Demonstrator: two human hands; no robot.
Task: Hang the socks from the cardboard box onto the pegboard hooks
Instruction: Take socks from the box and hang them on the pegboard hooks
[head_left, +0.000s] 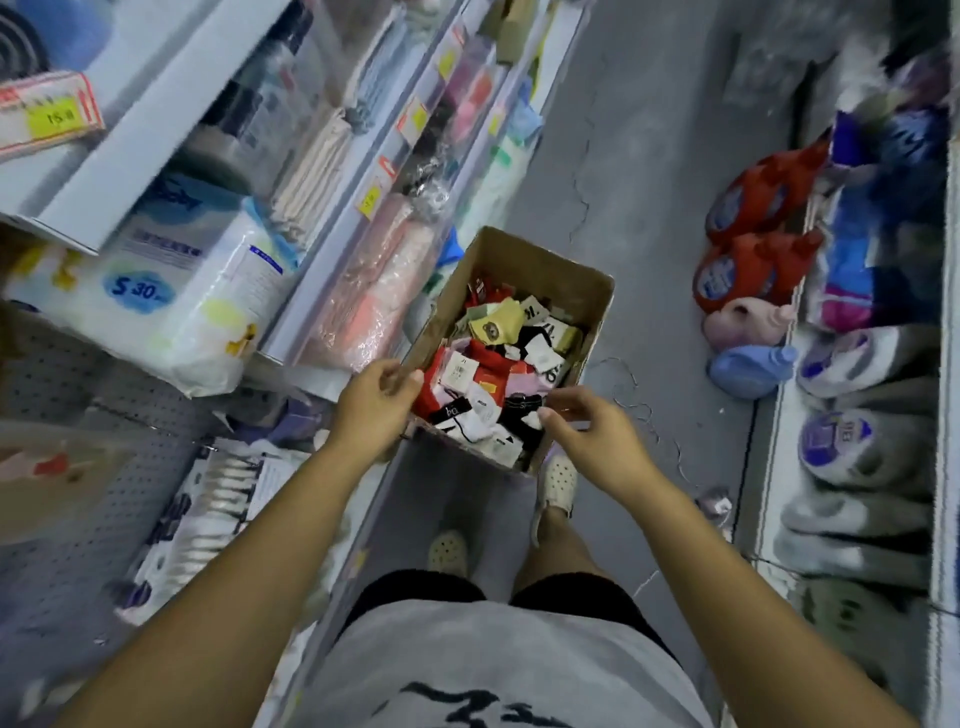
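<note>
An open cardboard box (524, 260) sits in the middle of the view, above the floor and my feet. It is full of several tagged socks (493, 364) in red, yellow, pink, white and black. My left hand (376, 410) pinches the box's near left rim between thumb and fingers. At the near right rim, my right hand (592, 431) closes thumb and fingertips over the wall, right beside a black sock (524, 405). The grey pegboard (78, 395) fills the lower left, with packaged goods on a hook (223, 483).
Shelves (156, 119) with wrapped towels and a pack of nappies (182, 270) rise on the left. Red, pink and blue detergent bottles (743, 275) stand on the floor at right, beside a low shelf of refill pouches (852, 441). A grey aisle floor (649, 156) runs ahead.
</note>
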